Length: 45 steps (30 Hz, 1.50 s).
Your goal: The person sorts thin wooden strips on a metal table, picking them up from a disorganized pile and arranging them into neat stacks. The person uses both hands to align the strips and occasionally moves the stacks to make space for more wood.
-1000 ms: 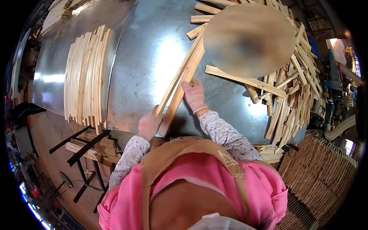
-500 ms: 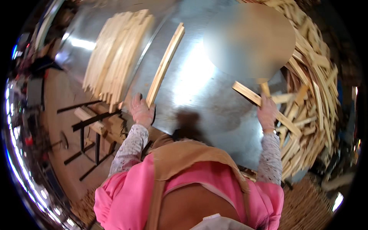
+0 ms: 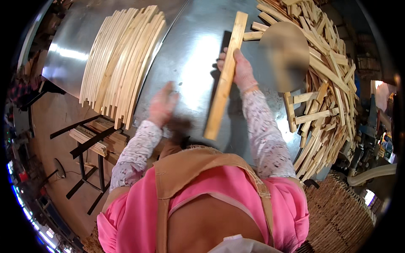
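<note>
My right hand (image 3: 240, 71) grips a pale wooden strip (image 3: 220, 99) near its upper half. Fingers wrap one side and the thumb the other. The strip slants over the metal tabletop (image 3: 190, 50), its shadow alongside. My left hand (image 3: 163, 105) is over the tabletop near the body, holding nothing; motion softens it, but the fingers look apart. To its left, a row of similar wooden strips (image 3: 122, 63) lies side by side. On the right is a jumbled pile of wooden strips (image 3: 333, 80), partly hidden by a blurred round patch.
Below the table's left side is a black metal frame (image 3: 88, 145) with wood pieces (image 3: 90, 139) beside it. A seam runs along the tabletop by the row. At lower right stands a stack of thin brown wood (image 3: 337, 206), near a pale hose (image 3: 371, 173).
My right hand has come from the pile toward the table's middle with a strip. The single strip beside my left hand no longer lies apart from the row. My left hand has shifted slightly right.
</note>
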Motion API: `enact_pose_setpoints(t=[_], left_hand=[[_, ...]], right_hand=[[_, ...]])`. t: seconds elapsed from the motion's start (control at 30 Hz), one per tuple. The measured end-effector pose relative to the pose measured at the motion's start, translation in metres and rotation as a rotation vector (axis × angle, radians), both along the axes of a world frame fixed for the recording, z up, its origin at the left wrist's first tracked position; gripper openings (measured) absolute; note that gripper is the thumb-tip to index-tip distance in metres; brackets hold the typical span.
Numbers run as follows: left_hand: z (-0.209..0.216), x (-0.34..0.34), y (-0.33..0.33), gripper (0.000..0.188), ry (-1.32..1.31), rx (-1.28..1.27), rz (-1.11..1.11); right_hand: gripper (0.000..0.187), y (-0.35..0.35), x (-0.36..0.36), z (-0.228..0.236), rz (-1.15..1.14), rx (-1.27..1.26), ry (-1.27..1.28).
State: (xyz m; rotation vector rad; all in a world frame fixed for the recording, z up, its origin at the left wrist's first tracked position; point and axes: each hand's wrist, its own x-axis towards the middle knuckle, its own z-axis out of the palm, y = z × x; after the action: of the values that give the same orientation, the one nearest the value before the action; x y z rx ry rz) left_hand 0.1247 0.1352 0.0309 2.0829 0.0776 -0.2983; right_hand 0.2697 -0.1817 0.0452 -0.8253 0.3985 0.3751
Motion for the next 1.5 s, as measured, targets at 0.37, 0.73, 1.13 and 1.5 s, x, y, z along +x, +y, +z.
enact_pose_setpoints(t=[0.37, 0.73, 1.13, 1.5], left_hand=[[-0.051, 0.001, 0.113, 0.056, -0.687, 0.708, 0.091], [-0.015, 0.038, 0.099, 0.083, -0.123, 0.813, -0.005], [-0.001, 0.189, -0.26, 0.081, 0.243, 0.441, -0.738], [0.012, 0.439, -0.342, 0.058, -0.539, 0.301, -0.642]], right_hand=[[0.031, 0.194, 0.038, -0.1, 0.415, -1.363, -0.736], [0.047, -0.166, -0.007, -0.111, -0.671, -1.516, -0.013], [0.02, -0.1, -0.025, -0.029, -0.132, -0.863, -0.071], [0.052, -0.3, 0.085, -0.067, -0.973, -0.627, 0.16]])
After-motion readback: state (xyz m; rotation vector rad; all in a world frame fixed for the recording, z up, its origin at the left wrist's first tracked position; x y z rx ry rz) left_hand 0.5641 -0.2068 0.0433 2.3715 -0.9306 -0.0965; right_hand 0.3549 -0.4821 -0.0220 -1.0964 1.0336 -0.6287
